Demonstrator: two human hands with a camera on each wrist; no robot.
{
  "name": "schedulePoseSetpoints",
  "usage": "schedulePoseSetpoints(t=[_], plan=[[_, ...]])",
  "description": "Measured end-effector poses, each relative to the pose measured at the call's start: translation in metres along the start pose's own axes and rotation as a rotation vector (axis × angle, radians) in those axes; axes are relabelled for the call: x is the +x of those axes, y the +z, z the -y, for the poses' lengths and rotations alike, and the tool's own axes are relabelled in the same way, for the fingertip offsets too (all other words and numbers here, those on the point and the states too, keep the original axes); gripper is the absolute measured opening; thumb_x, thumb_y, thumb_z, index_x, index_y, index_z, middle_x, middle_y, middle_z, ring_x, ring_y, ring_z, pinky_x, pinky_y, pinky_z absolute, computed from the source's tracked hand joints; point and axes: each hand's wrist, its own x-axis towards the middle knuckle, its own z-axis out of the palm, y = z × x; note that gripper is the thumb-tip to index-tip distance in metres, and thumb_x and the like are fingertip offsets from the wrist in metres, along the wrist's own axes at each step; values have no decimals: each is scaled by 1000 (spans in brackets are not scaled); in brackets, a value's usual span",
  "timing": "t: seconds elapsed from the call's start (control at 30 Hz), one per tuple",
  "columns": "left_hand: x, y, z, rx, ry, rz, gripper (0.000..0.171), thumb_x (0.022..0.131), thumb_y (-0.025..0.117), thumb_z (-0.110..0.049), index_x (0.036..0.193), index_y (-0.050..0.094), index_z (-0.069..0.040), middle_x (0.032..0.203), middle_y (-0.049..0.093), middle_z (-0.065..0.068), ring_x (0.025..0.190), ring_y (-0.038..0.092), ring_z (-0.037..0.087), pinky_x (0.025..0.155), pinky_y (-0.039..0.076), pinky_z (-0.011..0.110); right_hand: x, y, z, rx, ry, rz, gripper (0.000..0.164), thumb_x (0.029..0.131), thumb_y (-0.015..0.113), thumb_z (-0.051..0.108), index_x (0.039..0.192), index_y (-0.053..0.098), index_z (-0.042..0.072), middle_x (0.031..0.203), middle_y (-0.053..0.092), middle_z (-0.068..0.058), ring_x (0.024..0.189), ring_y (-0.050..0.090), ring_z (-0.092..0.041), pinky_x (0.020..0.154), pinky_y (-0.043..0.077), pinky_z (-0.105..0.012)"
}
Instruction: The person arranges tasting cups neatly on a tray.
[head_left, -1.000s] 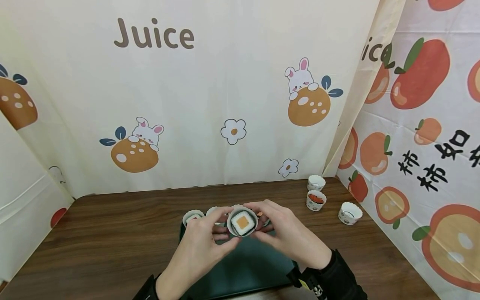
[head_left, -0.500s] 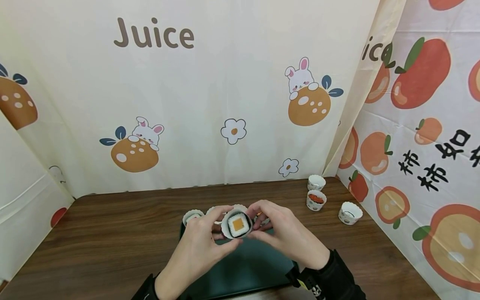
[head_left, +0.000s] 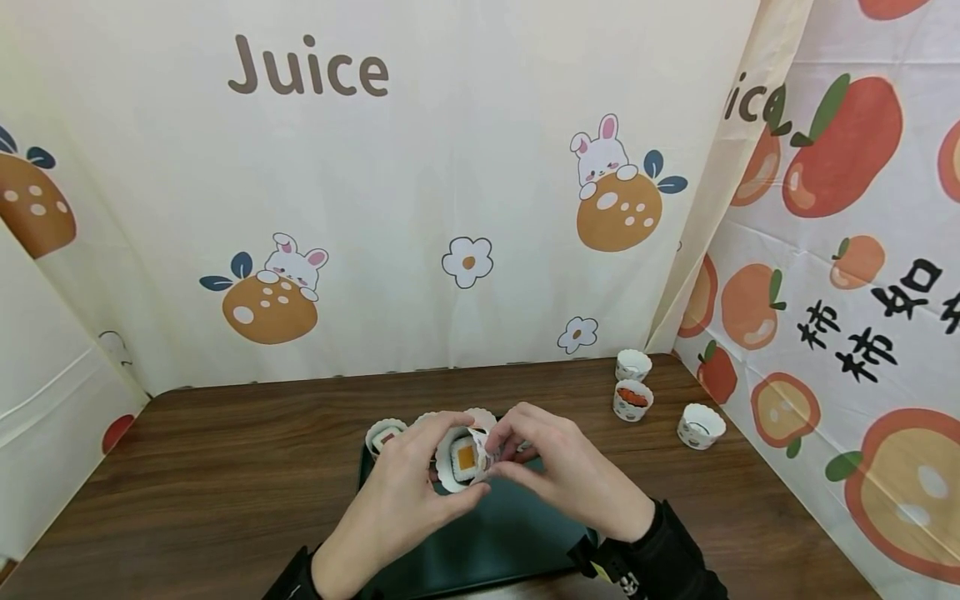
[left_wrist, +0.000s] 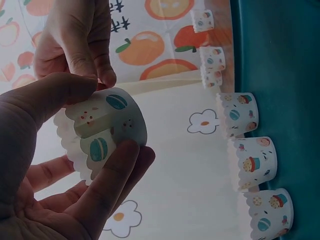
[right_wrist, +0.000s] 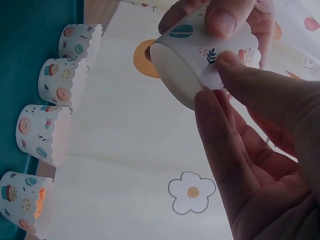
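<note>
My left hand (head_left: 405,475) grips a white paper baking cup (left_wrist: 112,117) printed with teal macarons. Inside the cup, in the head view, lies a square sushi roll piece (head_left: 463,458) with an orange-yellow centre, white rice and a dark rim. From the other side my right hand (head_left: 551,458) pinches the cup's wall between thumb and fingers, as the right wrist view shows. The cup is tipped, its mouth facing the head camera. Both hands hover over a dark green tray (head_left: 510,533); more filled cups (head_left: 386,432) line its far edge, partly hidden behind the fingers.
To the right on the brown wooden table (head_left: 225,500) stand three more paper cups: one at the back (head_left: 633,365), a cup with red-orange filling (head_left: 632,402), and a nearer cup (head_left: 701,427). Printed curtains (head_left: 465,167) hang behind and at the sides.
The held cup has shifted slightly left and turned, so its side wall now shows at the right. My right fingers have moved from beside the rim to pinching the wall.
</note>
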Motion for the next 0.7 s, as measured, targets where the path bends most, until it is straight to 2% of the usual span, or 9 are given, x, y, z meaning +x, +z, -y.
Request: schedulePoseSetpoints(t=[0.23,0.5,0.7], plan=[[-1,1,1,1,47,-7,58,79,96,-21,129,68,-16,121,72,-4,103,65,11,76,58,22,0,-1,2,-2,-2,6,23,94,81,9,111,69,16,108,65,3,92,68,-2,81,61,-19],[-1,2,1,-8,7,41,53,83,92,-23,130,68,-20,119,68,-3,99,60,12,70,56,20,0,0,1,1,-21,16,20,92,82,5,104,70,16,106,64,3,90,67,-2,81,61,-19],[-1,2,2,-9,14,67,52,85,91,-21,131,68,-23,114,66,-2,93,59,12,68,55,19,0,0,0,13,-14,30,19,93,81,6,104,71,17,103,64,5,89,65,0,79,60,-18]])
